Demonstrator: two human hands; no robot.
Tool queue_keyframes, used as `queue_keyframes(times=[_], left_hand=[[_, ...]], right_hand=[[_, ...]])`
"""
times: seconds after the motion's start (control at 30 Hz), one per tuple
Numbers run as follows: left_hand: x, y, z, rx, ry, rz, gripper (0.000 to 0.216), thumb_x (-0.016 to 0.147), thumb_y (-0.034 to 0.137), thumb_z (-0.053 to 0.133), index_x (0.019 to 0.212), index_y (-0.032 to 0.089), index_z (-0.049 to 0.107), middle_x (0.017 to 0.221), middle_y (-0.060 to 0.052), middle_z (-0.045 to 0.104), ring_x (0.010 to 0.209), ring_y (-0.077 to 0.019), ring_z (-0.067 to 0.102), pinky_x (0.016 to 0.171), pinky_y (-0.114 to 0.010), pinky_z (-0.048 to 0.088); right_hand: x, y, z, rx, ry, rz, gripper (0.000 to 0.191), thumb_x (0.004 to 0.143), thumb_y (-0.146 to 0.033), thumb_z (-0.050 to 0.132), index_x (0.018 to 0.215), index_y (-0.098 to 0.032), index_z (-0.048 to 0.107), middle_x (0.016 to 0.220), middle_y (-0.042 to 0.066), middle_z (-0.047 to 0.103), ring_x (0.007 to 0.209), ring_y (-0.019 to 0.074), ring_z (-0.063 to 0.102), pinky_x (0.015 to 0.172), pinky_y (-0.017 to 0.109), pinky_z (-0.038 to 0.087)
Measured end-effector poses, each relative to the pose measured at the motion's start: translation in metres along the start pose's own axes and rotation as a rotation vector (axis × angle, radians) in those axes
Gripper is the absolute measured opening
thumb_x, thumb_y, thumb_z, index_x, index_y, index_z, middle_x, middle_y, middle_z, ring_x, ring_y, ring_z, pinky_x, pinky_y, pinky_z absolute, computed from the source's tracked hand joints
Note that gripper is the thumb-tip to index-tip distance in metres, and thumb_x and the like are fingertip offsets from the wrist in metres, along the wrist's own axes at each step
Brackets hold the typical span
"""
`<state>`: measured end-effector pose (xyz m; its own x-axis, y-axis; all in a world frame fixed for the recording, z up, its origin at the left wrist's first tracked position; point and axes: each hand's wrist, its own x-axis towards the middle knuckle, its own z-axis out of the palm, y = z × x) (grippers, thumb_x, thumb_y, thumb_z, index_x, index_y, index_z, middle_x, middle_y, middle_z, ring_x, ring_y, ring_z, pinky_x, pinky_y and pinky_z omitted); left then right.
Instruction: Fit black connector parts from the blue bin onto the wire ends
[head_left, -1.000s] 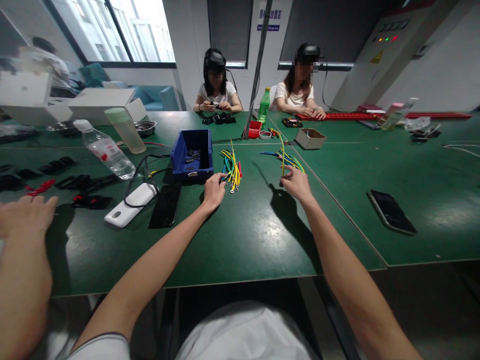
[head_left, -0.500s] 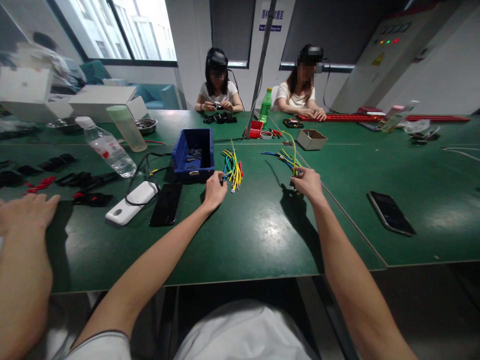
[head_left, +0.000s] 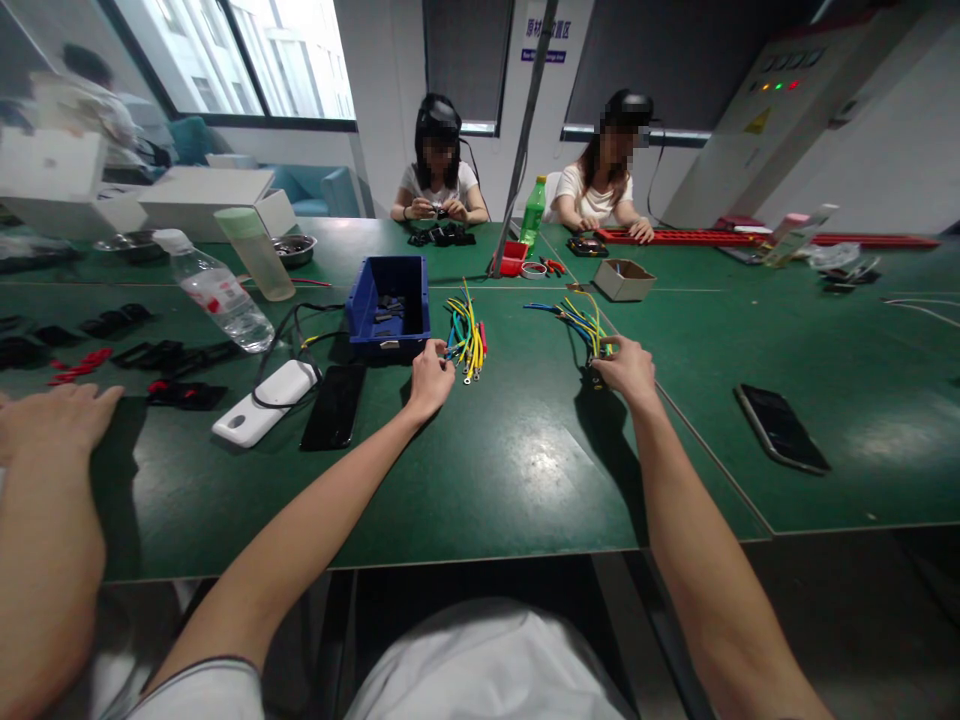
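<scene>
My left hand [head_left: 433,380] rests on the green table with its fingers curled together. It sits against the left side of a bundle of yellow, green and blue wires [head_left: 471,340] with ring terminals on their ends. What its fingertips pinch, if anything, is hidden. My right hand [head_left: 628,366] is closed at the near end of a second group of wires [head_left: 576,318], blue, yellow and green. A yellow wire [head_left: 596,312] runs up from its fingertips and leans over the others.
Just beyond my left hand is a blue bin [head_left: 388,310] with small dark parts. Nearby lie a black phone [head_left: 334,408] and a white power bank [head_left: 266,403]. Another phone [head_left: 781,427] lies right. Another person's arm [head_left: 56,480] rests at left; two people sit opposite.
My right hand has moved slightly right and the yellow wire has come down from standing tall to lie lower among the other wires. My left hand stays almost still.
</scene>
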<state>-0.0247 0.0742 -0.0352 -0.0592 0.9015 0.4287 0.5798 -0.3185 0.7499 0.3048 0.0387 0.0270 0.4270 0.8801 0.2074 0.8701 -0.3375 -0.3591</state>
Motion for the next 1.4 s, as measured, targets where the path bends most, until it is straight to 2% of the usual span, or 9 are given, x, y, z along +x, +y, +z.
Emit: queue_keyframes(times=[0.27,0.47,0.83,1.13,1.4], left_hand=[[-0.002,0.005,-0.002,0.016,0.012,0.030,0.029,0.076,0.004,0.052,0.102,0.015,0.055,0.096,-0.010,0.066,0.082,-0.0173,0.064,0.080,-0.029,0.050],[-0.002,0.008,-0.005,0.018,0.033,0.000,0.025,0.077,0.005,0.051,0.098,0.016,0.057,0.095,-0.009,0.067,0.084,-0.0181,0.064,0.082,-0.031,0.049],[-0.007,0.008,-0.004,0.015,0.015,0.085,0.016,0.076,0.008,0.053,0.081,0.016,0.066,0.088,-0.007,0.067,0.081,-0.0166,0.064,0.081,-0.030,0.052],[-0.006,0.006,-0.005,-0.016,0.075,0.141,0.019,0.076,0.005,0.053,0.082,0.014,0.069,0.094,-0.008,0.069,0.088,-0.0169,0.064,0.082,-0.030,0.053],[-0.005,0.008,-0.009,-0.054,0.103,0.103,0.015,0.082,0.011,0.055,0.085,0.015,0.070,0.096,-0.008,0.069,0.091,-0.0169,0.064,0.082,-0.030,0.053]], right_hand=[[-0.003,-0.005,-0.002,-0.078,-0.008,0.062,0.048,0.073,-0.029,0.060,0.121,-0.030,0.059,0.100,0.012,0.068,0.097,0.0331,0.063,0.076,0.040,0.048],[-0.006,-0.010,-0.005,-0.136,-0.050,0.088,0.051,0.076,-0.027,0.057,0.126,-0.030,0.057,0.101,0.014,0.067,0.096,0.0327,0.063,0.075,0.039,0.049],[-0.002,0.001,0.001,-0.122,-0.060,0.044,0.058,0.069,-0.020,0.057,0.126,-0.026,0.059,0.101,0.015,0.069,0.093,0.0303,0.065,0.075,0.038,0.048],[0.002,0.002,0.003,-0.136,-0.094,0.005,0.058,0.068,-0.016,0.056,0.125,-0.025,0.060,0.103,0.014,0.069,0.098,0.0303,0.064,0.079,0.038,0.048],[0.004,0.007,0.005,-0.143,-0.082,-0.019,0.054,0.066,-0.014,0.057,0.118,-0.022,0.065,0.099,0.014,0.070,0.097,0.0291,0.064,0.080,0.036,0.048]])
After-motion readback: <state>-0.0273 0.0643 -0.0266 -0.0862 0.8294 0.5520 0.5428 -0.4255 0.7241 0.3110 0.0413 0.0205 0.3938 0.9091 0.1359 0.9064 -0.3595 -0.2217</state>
